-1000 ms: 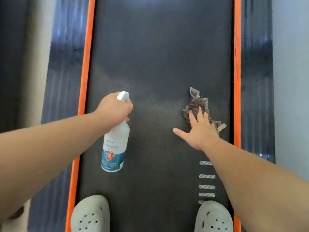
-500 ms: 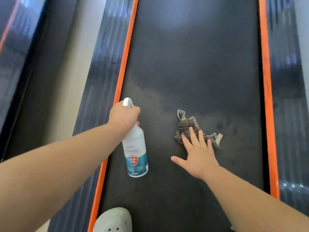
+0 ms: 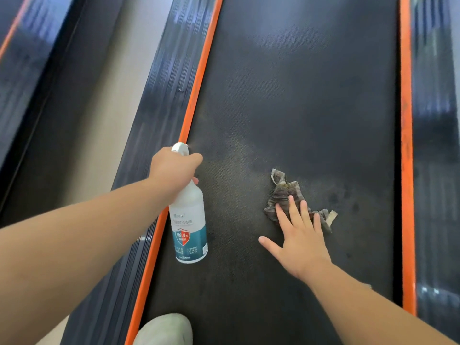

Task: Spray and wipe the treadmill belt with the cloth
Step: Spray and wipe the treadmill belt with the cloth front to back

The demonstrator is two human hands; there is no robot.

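Two jobs are going at once. Your left hand (image 3: 174, 168) is wrapped round the neck of the spray bottle (image 3: 190, 227), fingers curled tight on it. The nozzle points out over the treadmill belt (image 3: 298, 95), and a faint puff of mist seems to show in front of it. Your right hand (image 3: 301, 235) lies flat, fingers straight and a little apart, thumb out to the side. Its fingertips press the cloth (image 3: 283, 192) down on the belt. The cloth is bunched up near the middle of the belt, to the right of the bottle.

I think you are partway through. The belt round the bottle and cloth looks damp and speckled, with dark wet spots beside the cloth, so some spraying is done. The far part looks dry, so I guess it needs spray and a wipe. Your pale shoe (image 3: 164, 329) stands on the near end by the orange strip (image 3: 199, 78); that spot needs wiping too.
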